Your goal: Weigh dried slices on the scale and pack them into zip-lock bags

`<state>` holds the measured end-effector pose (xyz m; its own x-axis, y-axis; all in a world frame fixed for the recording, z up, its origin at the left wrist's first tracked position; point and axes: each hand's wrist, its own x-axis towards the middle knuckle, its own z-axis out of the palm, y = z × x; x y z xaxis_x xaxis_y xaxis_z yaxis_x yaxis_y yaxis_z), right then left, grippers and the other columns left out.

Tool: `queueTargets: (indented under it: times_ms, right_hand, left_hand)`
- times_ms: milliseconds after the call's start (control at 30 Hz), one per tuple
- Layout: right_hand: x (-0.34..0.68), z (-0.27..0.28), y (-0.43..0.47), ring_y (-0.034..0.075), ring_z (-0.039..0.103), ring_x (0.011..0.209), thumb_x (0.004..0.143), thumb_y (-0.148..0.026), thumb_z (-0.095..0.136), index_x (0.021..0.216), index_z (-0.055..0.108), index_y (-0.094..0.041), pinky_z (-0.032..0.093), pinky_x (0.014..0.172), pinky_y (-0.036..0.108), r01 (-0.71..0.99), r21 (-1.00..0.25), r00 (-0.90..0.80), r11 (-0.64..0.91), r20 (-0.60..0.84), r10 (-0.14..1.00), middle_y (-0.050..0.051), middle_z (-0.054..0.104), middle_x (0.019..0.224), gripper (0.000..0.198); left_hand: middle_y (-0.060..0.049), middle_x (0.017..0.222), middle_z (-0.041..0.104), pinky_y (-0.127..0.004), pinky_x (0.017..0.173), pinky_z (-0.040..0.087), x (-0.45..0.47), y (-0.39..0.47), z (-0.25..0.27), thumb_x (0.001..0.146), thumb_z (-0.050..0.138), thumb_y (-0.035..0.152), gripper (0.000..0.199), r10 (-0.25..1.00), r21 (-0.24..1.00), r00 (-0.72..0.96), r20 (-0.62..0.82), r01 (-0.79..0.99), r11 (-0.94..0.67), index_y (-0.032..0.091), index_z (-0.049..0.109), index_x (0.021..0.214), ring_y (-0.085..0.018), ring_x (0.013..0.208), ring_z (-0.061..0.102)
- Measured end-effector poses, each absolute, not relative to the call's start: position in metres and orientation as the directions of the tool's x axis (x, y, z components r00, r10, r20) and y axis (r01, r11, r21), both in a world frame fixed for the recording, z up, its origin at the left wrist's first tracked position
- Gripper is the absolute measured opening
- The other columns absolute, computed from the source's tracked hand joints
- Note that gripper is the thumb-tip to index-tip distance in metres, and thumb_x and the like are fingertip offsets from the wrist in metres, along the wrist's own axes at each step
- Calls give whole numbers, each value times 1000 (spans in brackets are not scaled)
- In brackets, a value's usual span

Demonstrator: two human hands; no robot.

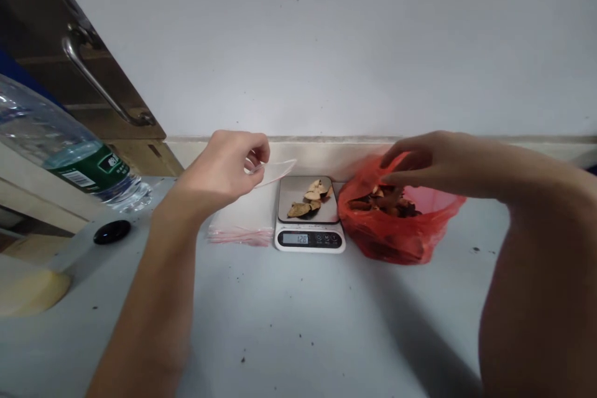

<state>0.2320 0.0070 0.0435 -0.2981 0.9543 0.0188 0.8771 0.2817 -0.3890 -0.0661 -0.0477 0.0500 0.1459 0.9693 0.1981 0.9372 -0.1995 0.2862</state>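
Observation:
A small clear plastic bag is pinched in my left hand, its free end pointing right toward the scale. Below that hand lies a stack of clear zip bags with reddish edges. The white digital scale stands in the middle, its display reading about 128, a decimal point being unclear. Several dried brown slices rest on its metal plate. Over the red plastic bag hangs my right hand, fingers apart and slightly blurred. Inside the open bag are more dried brown pieces.
At the left a large water bottle with a green label leans into view, near a black oval object. A blurred yellowish item sits at the left edge. A wall rises behind the grey table, which has dark crumbs.

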Motion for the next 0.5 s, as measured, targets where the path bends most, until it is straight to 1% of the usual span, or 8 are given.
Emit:
queueTargets:
  times_ms: [33,100,133,200,300,333,500]
  right_hand:
    - [234,42,9,20,59,55,79,-22,75,63,74,-27,44,53,34,913,-337,-278,232,-92,956,0,70,64,17]
    - [232,38,12,18,57,58,82,-17,68,53,64,-24,43,57,33,965,-225,-203,133,-323,924,0,65,62,31]
    - [231,36,15,18,57,60,81,-14,67,50,60,-23,42,58,32,974,-194,-185,119,-372,910,0,63,61,34]
    - [227,30,19,18,60,65,79,-12,68,52,58,-22,44,61,31,983,-149,-158,105,-408,899,1,64,64,31]
    - [225,19,26,20,64,72,77,-16,72,65,63,-22,48,65,31,989,-110,-131,95,-398,908,3,69,74,16]
    - [225,15,28,20,65,74,76,-18,73,68,63,-22,48,65,31,990,-103,-125,92,-392,911,3,70,77,14]
    - [219,7,30,22,68,80,81,-23,72,71,61,-23,49,67,31,994,-100,-84,49,-380,921,5,74,85,15]
  left_hand:
    - [-1,80,72,-29,76,53,-66,-47,50,78,55,24,5,968,289,153,197,935,-207,22,56,74,-21,83,72]
    - [-1,79,72,-30,76,53,-66,-47,49,78,54,27,7,965,299,169,200,927,-225,22,56,73,-21,83,72]
    - [-1,79,71,-30,76,53,-66,-47,48,78,53,29,8,963,303,177,202,924,-233,23,55,73,-21,83,72]
    - [-2,79,71,-31,76,53,-66,-46,47,78,52,32,11,961,307,188,204,920,-245,23,55,73,-22,83,72]
    - [-3,79,71,-32,76,53,-65,-45,46,78,51,35,13,959,310,202,199,915,-257,23,55,74,-22,83,72]
    - [-3,80,71,-32,76,53,-65,-45,45,78,51,35,13,959,312,204,197,914,-259,23,55,74,-22,83,72]
    - [-4,81,71,-33,76,53,-65,-45,45,78,51,35,13,961,312,201,187,916,-253,23,56,75,-23,85,72]
